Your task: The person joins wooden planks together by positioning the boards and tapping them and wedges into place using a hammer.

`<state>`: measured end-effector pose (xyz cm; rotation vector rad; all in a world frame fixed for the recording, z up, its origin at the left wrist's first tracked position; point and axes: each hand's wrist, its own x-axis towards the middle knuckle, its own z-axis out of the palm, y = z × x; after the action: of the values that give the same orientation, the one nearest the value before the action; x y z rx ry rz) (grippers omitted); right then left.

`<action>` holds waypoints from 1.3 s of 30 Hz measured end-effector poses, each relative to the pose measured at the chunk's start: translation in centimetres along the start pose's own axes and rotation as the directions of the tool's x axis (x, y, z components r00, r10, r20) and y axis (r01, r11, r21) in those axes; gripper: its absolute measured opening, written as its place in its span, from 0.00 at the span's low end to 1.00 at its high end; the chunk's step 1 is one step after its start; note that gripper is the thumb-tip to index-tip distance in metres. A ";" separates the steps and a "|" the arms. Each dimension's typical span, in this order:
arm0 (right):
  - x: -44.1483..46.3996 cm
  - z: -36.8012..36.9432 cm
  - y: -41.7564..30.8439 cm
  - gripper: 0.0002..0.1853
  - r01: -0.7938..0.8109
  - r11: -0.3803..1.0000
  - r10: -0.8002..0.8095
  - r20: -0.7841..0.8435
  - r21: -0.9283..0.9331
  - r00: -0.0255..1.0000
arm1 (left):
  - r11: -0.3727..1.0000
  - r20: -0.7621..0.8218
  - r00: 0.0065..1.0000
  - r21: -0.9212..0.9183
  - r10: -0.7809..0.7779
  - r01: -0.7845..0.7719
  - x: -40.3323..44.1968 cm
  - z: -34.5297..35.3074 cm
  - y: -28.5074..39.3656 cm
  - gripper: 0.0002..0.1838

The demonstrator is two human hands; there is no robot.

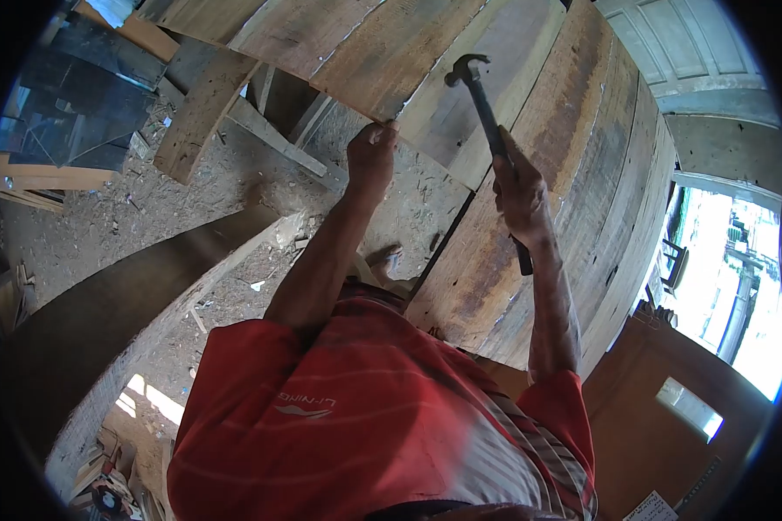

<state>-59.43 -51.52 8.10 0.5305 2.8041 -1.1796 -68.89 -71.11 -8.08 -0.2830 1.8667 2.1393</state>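
My right hand [521, 193] is wrapped around the dark handle of a claw hammer [484, 106]. The hammer's head is raised above the wooden planks, and the handle's butt sticks out below my hand. My left hand [373, 159] is closed at the end of a plank [382, 82], thumb and fingers pressed together. Whatever those fingers may hold is too small or hidden to make out. The planks [573, 143] lie side by side as a broad wooden surface, with pale lines along some seams and dark stains on several boards.
A large curved board [148, 286] crosses the left side. Loose boards [204, 113] and dark glass-like panels [82, 104] lie at the upper left. Scraps and shavings cover the dirt floor [139, 226]. A brown panel [669, 399] stands at the lower right, near a bright opening.
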 end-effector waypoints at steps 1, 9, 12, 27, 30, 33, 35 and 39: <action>-0.4 -0.6 -0.8 0.27 -0.083 0.994 0.082 0.022 0.069 0.996 | 1.000 0.003 1.000 0.002 -0.010 0.010 0.3 0.0 -0.2 0.16; -2.1 -4.0 -0.5 0.29 -0.178 0.984 0.179 -0.056 0.026 0.982 | 0.953 0.073 0.978 -0.224 -0.194 0.206 -2.3 -0.2 1.1 0.33; -3.5 -3.6 1.6 0.28 -0.186 0.981 0.189 -0.045 0.063 0.981 | 0.956 0.220 0.943 -0.100 -0.249 0.276 -5.6 1.2 0.3 0.37; -9.0 -4.7 6.6 0.29 -0.221 0.955 0.239 -0.072 0.197 0.968 | 0.882 0.385 0.870 -0.227 -0.308 0.413 -8.7 9.8 -4.0 0.17; -10.0 -5.0 6.1 0.29 -0.219 0.960 0.234 -0.074 0.174 0.969 | 0.904 0.360 0.890 -0.215 -0.279 0.370 -9.0 9.8 -3.9 0.17; -10.6 -5.0 5.5 0.29 -0.122 0.978 0.150 -0.164 0.168 0.975 | 0.932 0.318 0.914 -0.173 -0.253 0.318 -9.1 9.9 -3.9 0.16; -10.5 -4.6 6.1 0.28 -0.046 0.988 0.080 -0.237 0.146 0.968 | 0.942 0.298 0.925 -0.164 -0.237 0.294 -9.2 9.9 -4.2 0.15; -9.2 -3.7 7.2 0.27 -0.124 0.982 0.104 -0.138 -0.144 0.985 | 0.956 0.276 0.934 -0.124 -0.225 0.267 -9.6 10.0 -3.3 0.15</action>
<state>-48.13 -46.90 7.49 0.7699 2.8942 -0.9329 -58.34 -61.68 -6.52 -0.2429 1.4368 2.0429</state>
